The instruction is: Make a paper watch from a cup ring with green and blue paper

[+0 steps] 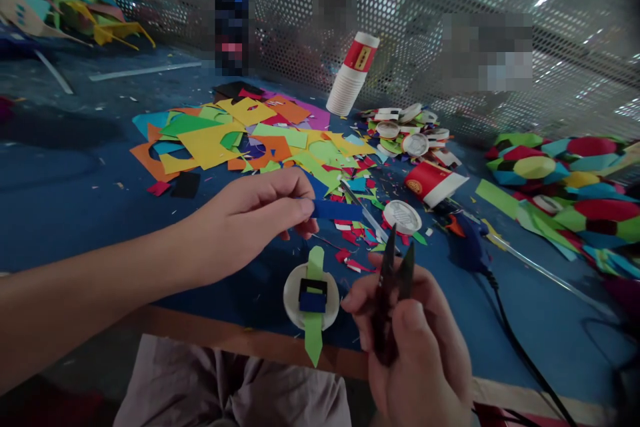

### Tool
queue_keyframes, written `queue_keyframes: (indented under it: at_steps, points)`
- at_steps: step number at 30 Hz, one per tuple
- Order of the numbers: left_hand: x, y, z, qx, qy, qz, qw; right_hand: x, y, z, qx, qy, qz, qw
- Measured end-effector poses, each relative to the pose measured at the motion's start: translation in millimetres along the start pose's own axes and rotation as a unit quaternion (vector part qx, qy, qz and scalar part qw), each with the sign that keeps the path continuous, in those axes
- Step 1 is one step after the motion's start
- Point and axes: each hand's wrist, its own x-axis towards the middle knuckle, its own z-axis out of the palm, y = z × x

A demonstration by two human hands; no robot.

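Note:
Pinched between the thumb and fingers of my left hand [270, 217] is a blue paper strip [340, 211], its free end pointing right. My right hand [420, 347] is wrapped round dark thread snips [387, 293], whose two blades point up and stand apart, clear of the strip. Between my hands, near the table's front edge, lies a white paper disc [292, 295]. Across it runs a light green paper strip [313, 333] with a pointed lower end. A small black and blue paper piece [313, 300] sits at the disc's middle.
Coloured paper sheets and scraps [210, 143] cover the table's middle. A leaning stack of paper cups [347, 83] stands behind. To the right are a tipped red cup [433, 183], a cut cup base [401, 217], a blue glue gun [473, 243] with cord, and colourful paper pieces [575, 180].

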Motion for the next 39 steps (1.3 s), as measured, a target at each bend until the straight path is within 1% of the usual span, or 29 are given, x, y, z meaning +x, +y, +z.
queue_keyframes:
  at_steps: [2,4,7,12,16,20,22,24,26,29,32,36,38,39]
  points:
    - [0,0,0,-0.002,0.000,0.011,1.000,0,1,0,-0.010,-0.007,-0.002,1.000]
    - [0,0,-1,0.004,0.002,0.019,1.000,1,1,0,-0.017,-0.001,-0.003,1.000]
    - [0,-1,-1,0.025,-0.002,0.013,1.000,2,0,-2,-0.026,0.010,-0.002,1.000]
    - [0,-3,-2,0.035,-0.003,0.009,0.999,2,0,-9,-0.024,0.004,0.000,1.000]
    - [2,-6,0,-0.003,-0.010,-0.020,1.000,2,-2,-7,-0.013,0.011,-0.003,1.000]
    - [3,-4,1,-0.033,-0.016,-0.050,0.998,1,-4,0,-0.019,-0.006,0.021,1.000]
    - [1,-2,1,-0.023,-0.018,-0.039,0.999,0,-5,2,-0.028,-0.014,0.024,0.999]
    - [-2,0,-1,0.000,-0.028,-0.010,1.000,-1,-5,3,-0.046,-0.027,0.022,0.998]
    - [-4,2,-2,0.020,-0.050,0.015,0.998,-1,-6,4,-0.061,-0.033,0.020,0.997]
    - [-8,1,-2,0.041,-0.087,0.042,0.994,-1,-9,5,-0.056,-0.018,0.021,0.998]
    - [-9,-2,-2,0.057,-0.104,0.066,0.991,0,-12,5,-0.047,-0.026,0.025,0.998]
    - [-9,-2,0,0.072,-0.104,0.080,0.989,2,-12,6,-0.049,-0.056,0.033,0.997]
    - [-10,-2,0,0.084,-0.108,0.080,0.987,1,-12,7,-0.044,-0.056,0.041,0.997]
    - [-10,-1,0,0.088,-0.112,0.079,0.987,1,-12,7,-0.044,-0.046,0.046,0.997]
